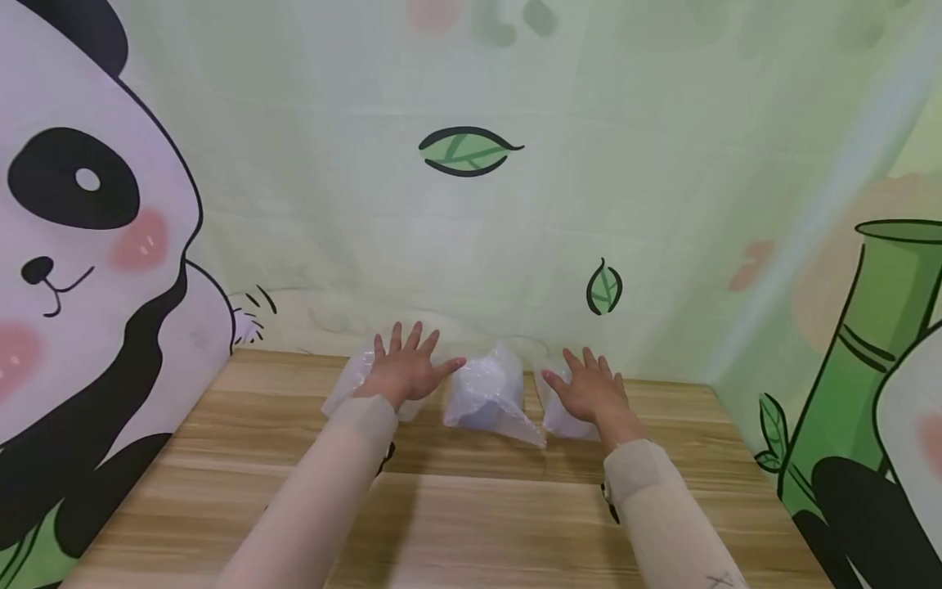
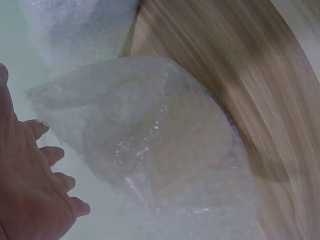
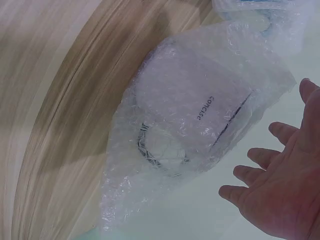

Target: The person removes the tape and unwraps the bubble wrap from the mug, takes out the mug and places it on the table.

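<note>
Three clear bubble-wrap bags stand in a row near the back edge of the wooden table. My left hand (image 1: 403,372), fingers spread, is over the left bag (image 1: 352,380). Through the wrap of that bag (image 2: 200,140), the left wrist view shows a pale rounded shape. The middle bag (image 1: 489,384) sits between my hands, with something bluish-white inside. Fingers spread too, my right hand (image 1: 592,388) is over the right bag (image 1: 555,417). In the right wrist view, this bag holds a white mug (image 3: 185,95) with a dark rim line and the word "concise". Neither hand grips anything.
The wood-grain table (image 1: 486,523) reaches forward to a pale green cloth backdrop (image 1: 331,204) printed with leaves. A printed panda (image 1: 162,343) covers the left side, and printed bamboo (image 1: 883,327) stands at the right.
</note>
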